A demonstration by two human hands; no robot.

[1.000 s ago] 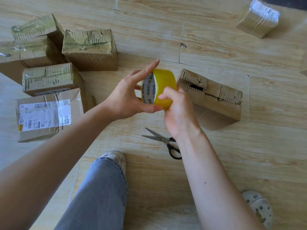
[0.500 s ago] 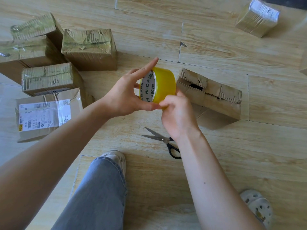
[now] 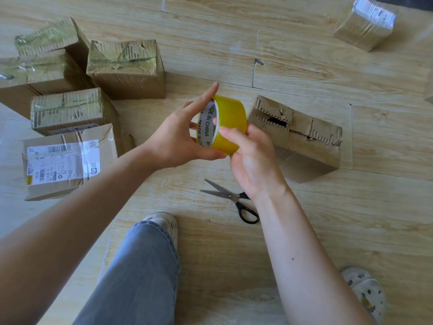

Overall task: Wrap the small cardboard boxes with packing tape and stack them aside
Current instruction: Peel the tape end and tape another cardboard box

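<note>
While left hand [image 3: 178, 141] and right hand [image 3: 253, 160] grip tape roll [image 3: 230, 116] — underside hidden | scissors [image 3: 232, 197] partly behind wrist

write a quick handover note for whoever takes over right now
Left hand grips the tape roll by its rim; right hand holds its outer face, thumb on the tape.
Torn box lies untaped on the floor, right of the hands; scissors near the right wrist.
Done: taped boxes grouped at left, another taped box far right.
Left: tape the torn box, set it aside.
</note>
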